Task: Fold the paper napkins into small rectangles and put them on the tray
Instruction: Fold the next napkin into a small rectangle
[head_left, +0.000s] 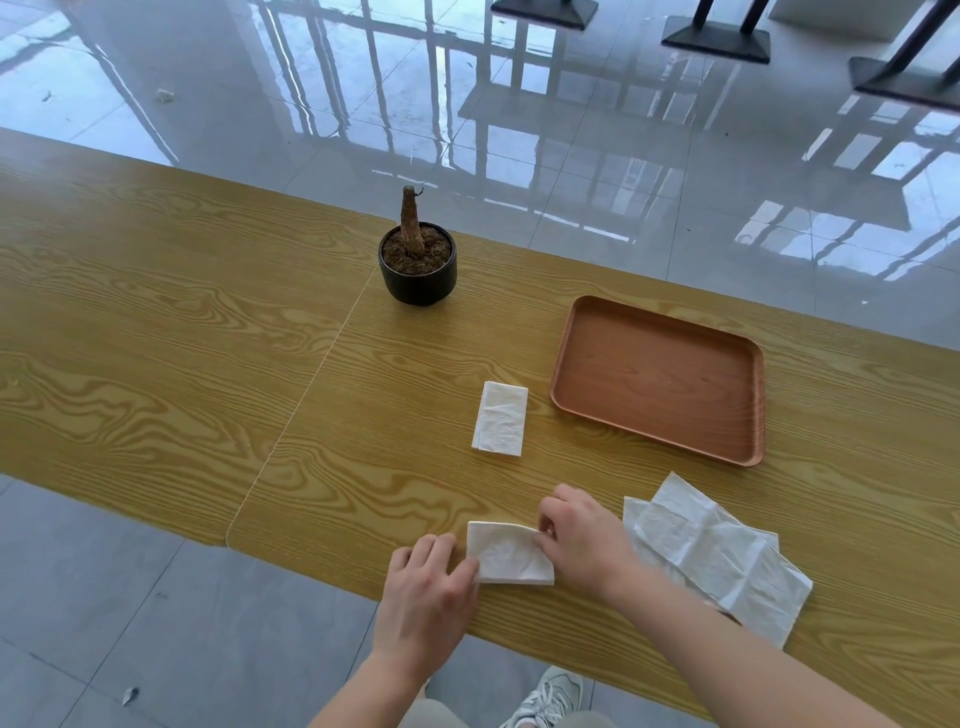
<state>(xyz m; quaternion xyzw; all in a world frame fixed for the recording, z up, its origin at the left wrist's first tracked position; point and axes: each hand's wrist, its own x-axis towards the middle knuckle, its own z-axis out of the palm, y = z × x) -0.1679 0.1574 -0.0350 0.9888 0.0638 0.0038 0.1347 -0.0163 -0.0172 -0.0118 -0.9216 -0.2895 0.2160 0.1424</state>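
Note:
A half-folded white napkin (510, 553) lies near the table's front edge. My left hand (426, 587) pinches its left edge and my right hand (582, 540) pinches its upper right corner. A folded napkin rectangle (500, 418) rests on the table further back, left of the tray. The brown tray (660, 379) holds nothing. Unfolded napkins (722, 556) lie spread in a loose pile to the right of my right hand.
A black pot with a bare brown stump (418, 260) stands behind the folded napkin. A seam (306, 384) runs across the wooden table. My shoe (550, 696) shows below the table edge on the grey tiled floor.

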